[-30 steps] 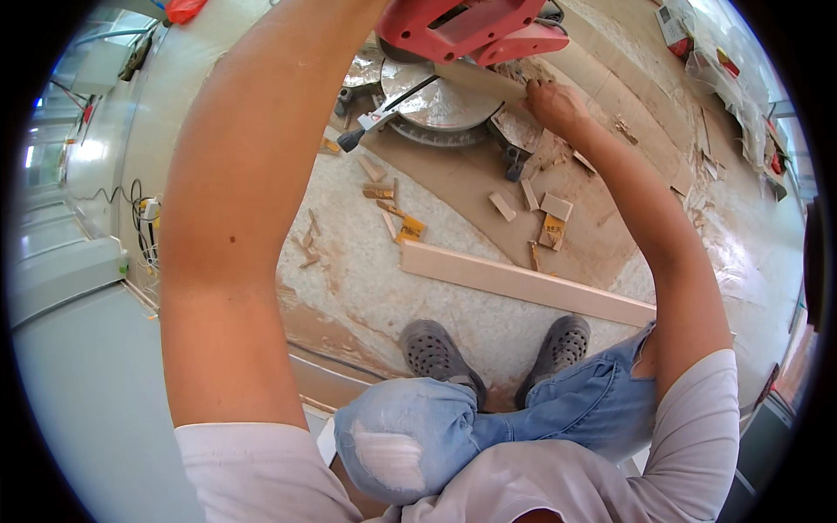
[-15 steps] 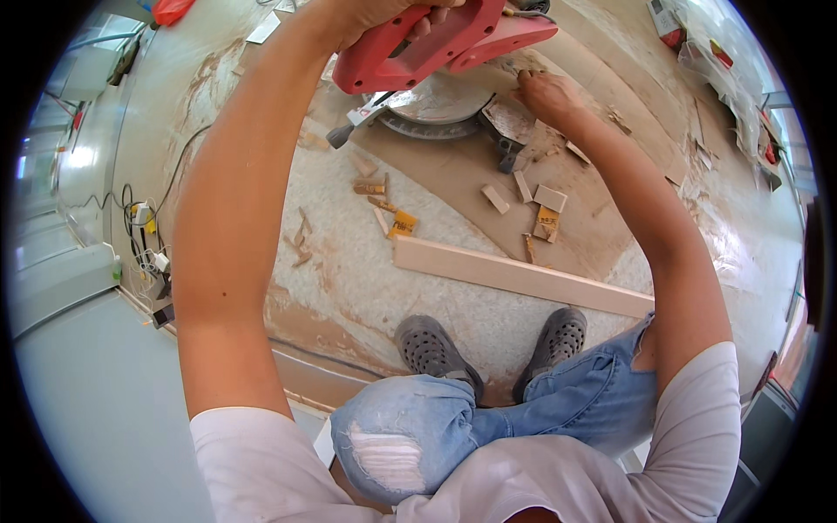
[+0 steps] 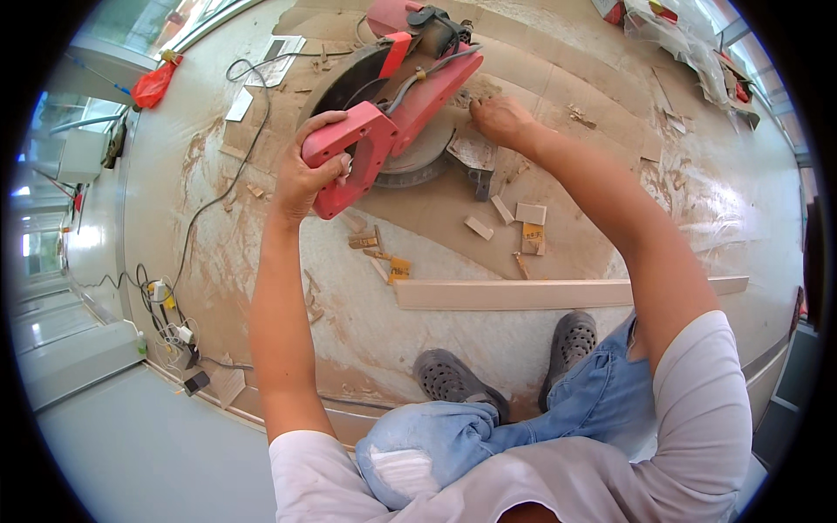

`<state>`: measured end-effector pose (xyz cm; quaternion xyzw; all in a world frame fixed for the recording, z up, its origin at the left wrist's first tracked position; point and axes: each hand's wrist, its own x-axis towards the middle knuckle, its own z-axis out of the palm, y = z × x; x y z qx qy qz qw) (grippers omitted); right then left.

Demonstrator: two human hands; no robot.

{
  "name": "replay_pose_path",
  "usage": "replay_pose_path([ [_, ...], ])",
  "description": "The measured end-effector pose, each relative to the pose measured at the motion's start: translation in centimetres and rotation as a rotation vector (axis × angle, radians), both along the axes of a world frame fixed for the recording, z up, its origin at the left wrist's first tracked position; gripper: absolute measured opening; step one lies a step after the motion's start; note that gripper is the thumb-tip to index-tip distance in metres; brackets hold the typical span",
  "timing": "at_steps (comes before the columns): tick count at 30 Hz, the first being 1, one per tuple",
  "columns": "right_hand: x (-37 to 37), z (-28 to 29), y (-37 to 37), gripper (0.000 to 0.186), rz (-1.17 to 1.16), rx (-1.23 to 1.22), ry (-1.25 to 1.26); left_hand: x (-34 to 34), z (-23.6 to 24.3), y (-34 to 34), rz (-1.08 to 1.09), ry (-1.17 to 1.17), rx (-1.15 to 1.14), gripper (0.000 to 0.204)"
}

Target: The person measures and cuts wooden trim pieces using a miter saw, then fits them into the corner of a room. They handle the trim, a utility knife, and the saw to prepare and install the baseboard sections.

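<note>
A red mitre saw [image 3: 436,96] stands on the floor at the upper middle, its large round blade and guard on the left. My left hand [image 3: 307,166] is closed around the saw's red loop handle [image 3: 379,148]. To the right of the saw's round base [image 3: 423,166], my right hand [image 3: 504,120] rests low with its fingers curled. What those fingers hold, if anything, is hidden. Just below my right hand is a dusty metal wing [image 3: 473,154] of the saw's table.
A long pale board [image 3: 523,294] lies before my shoes [image 3: 453,379]. Short wood offcuts [image 3: 531,213] and sawdust litter the cardboard and floor. A grey cable [image 3: 240,166] runs left to plugs and a power strip [image 3: 161,295]. A red bag [image 3: 154,85] sits far left, plastic sheeting [image 3: 671,35] far right.
The saw's handle, with my left hand on it, has come down toward the floor and left. My right hand remains beside the saw. The view has shifted, showing more of the far floor.
</note>
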<state>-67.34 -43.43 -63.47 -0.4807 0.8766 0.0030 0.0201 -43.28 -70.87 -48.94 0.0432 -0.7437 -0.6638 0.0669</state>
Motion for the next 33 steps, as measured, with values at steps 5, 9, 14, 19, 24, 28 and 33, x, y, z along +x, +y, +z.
replay_pose_path([
  [5,0.7,1.2,0.2,0.036,0.009,-0.018,-0.015,-6.0,7.8,1.3,-0.184,-0.131,-0.168,0.057],
  [9,0.9,1.7,0.3,0.037,0.009,0.001,-0.036,-14.5,17.5,7.8,-0.170,-0.169,-0.745,0.035],
  [14,1.4,1.5,-0.3,0.039,0.007,0.005,-0.060,-23.3,16.9,11.7,-0.150,0.074,-1.517,0.037],
  [19,1.3,1.4,-0.5,0.038,-0.020,0.039,-0.086,-19.3,12.5,12.1,0.102,0.560,-1.537,0.040],
  [24,-1.0,1.2,0.6,0.040,0.061,-0.024,-0.201,1.3,-4.6,18.1,-0.100,0.296,-1.051,0.026],
  [28,-1.1,3.8,0.6,0.040,0.030,0.053,-0.331,14.8,-17.6,20.6,-0.355,-0.184,-1.050,0.055],
  [33,-0.7,4.2,3.6,0.029,0.115,0.021,-0.215,15.0,-20.0,20.4,-0.530,-0.176,-1.126,0.056],
])
